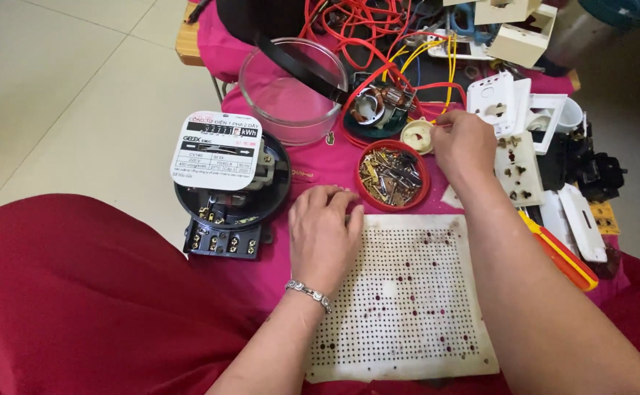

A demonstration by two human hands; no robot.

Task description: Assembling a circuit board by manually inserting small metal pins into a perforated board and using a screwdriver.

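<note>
With the left hand (325,232) pressed flat and spread on the near-left edge of the perforated white board (408,300), steadying it, the right hand (463,146) pinches at the small cream fitting (417,134) just beyond the red dish of screws (392,175), best lifted gently.

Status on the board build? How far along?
Done: the electric meter sits open, cover off. In hand: left hand rests on the perforated board's edge; right hand reaches by the small cream fitting. Left: board bare, red dish of screws full, sockets loose.
</note>
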